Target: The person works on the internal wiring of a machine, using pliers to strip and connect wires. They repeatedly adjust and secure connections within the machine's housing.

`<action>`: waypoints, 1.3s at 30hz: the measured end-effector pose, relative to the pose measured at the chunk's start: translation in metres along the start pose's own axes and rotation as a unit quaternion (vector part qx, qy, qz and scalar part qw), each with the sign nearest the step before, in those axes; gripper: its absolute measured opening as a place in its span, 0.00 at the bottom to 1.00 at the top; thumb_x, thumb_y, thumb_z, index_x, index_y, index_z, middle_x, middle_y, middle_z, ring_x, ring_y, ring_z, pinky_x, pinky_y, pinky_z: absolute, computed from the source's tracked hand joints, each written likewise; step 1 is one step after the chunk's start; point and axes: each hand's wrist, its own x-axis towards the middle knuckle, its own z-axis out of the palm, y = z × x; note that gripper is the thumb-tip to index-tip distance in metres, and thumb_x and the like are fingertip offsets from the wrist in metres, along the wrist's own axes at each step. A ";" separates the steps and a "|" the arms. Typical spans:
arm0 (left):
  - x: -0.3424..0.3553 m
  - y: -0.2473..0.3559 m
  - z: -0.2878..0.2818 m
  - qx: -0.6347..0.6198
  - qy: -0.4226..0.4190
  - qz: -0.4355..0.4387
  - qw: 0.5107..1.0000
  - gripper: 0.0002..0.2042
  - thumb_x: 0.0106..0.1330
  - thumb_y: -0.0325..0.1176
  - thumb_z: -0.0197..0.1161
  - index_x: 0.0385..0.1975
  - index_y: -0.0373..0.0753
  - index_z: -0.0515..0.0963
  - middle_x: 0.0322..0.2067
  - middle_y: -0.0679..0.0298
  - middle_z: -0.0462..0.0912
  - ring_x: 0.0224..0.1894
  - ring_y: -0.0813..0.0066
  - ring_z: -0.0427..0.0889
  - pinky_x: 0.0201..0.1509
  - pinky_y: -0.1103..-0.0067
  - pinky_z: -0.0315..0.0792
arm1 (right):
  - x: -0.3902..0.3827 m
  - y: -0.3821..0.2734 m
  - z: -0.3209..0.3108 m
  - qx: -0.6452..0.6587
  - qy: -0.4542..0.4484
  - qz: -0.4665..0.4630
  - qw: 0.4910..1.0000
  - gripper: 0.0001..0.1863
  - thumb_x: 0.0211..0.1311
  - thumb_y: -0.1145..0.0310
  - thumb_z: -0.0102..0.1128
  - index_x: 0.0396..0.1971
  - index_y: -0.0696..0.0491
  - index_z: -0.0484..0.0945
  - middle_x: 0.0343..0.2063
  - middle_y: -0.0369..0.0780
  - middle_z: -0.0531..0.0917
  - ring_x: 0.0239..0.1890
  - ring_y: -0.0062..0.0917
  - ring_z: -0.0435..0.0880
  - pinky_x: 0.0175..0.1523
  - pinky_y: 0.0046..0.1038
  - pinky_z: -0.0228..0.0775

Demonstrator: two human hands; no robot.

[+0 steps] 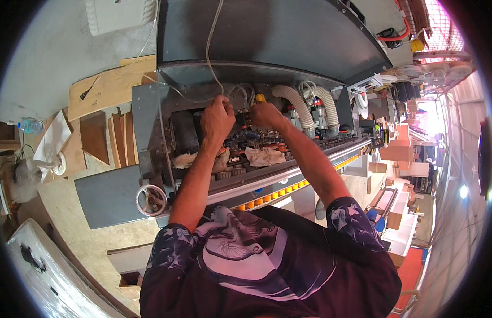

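Both my arms reach into the open bay of a long grey machine (145, 114). My left hand (218, 121) is closed, its fingertips pinched at a thin clear tube (210, 47) that hangs down from above. Just to its right, my right hand (268, 115) is curled into a fist beside a small yellow piece (260, 98). What the right fingers hold is hidden. Below the hands lie dark mechanical parts and a crumpled pale cloth (264, 157). A whitish rag (185, 160) sits by my left wrist.
Two ribbed hoses (298, 106) curve down right of my hands. A raised grey cover (272, 37) stands behind the bay. A rail with yellow blocks (272, 197) runs along the front, and a handwheel (151, 200) juts out at left. Wooden boards (113, 79) lean farther left.
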 end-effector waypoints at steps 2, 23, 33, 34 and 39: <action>0.000 0.000 -0.003 0.007 -0.005 -0.013 1.000 0.13 0.68 0.34 0.64 0.48 0.36 0.79 0.40 0.46 0.86 0.38 0.46 0.88 0.40 0.56 0.81 | -0.001 0.000 0.010 0.017 0.052 -0.013 0.998 0.12 0.58 0.63 0.60 0.30 0.55 0.86 0.30 0.47 0.88 0.34 0.46 0.90 0.39 0.46 0.82; -0.006 -0.001 -0.005 0.059 -0.165 -0.016 0.984 0.10 0.70 0.34 0.62 0.43 0.34 0.81 0.33 0.49 0.87 0.35 0.46 0.87 0.42 0.55 0.81 | 0.000 0.118 0.077 0.473 0.009 0.351 0.808 0.20 0.67 0.56 0.65 0.48 0.58 0.82 0.29 0.46 0.87 0.34 0.30 0.89 0.33 0.33 0.82; -0.012 -0.008 0.018 0.044 -0.206 0.089 0.974 0.17 0.73 0.35 0.58 0.60 0.45 0.79 0.42 0.48 0.87 0.42 0.48 0.87 0.46 0.56 0.82 | -0.067 0.004 -0.106 -0.122 -0.124 0.083 0.981 0.12 0.63 0.65 0.62 0.40 0.55 0.88 0.38 0.46 0.88 0.43 0.40 0.87 0.49 0.53 0.76; -0.010 -0.010 0.020 0.065 -0.208 0.092 0.972 0.18 0.73 0.35 0.58 0.61 0.45 0.79 0.43 0.49 0.87 0.42 0.48 0.87 0.46 0.56 0.82 | -0.070 -0.013 -0.115 -0.192 -0.109 0.083 0.972 0.12 0.63 0.65 0.62 0.40 0.54 0.89 0.40 0.47 0.88 0.47 0.41 0.85 0.51 0.57 0.73; -0.010 -0.021 0.033 0.035 -0.222 0.076 0.971 0.21 0.68 0.36 0.60 0.62 0.53 0.79 0.41 0.48 0.87 0.50 0.48 0.85 0.54 0.57 0.80 | -0.072 -0.037 -0.106 -0.325 -0.094 0.067 0.939 0.12 0.63 0.62 0.61 0.39 0.50 0.90 0.45 0.46 0.85 0.56 0.44 0.76 0.57 0.65 0.62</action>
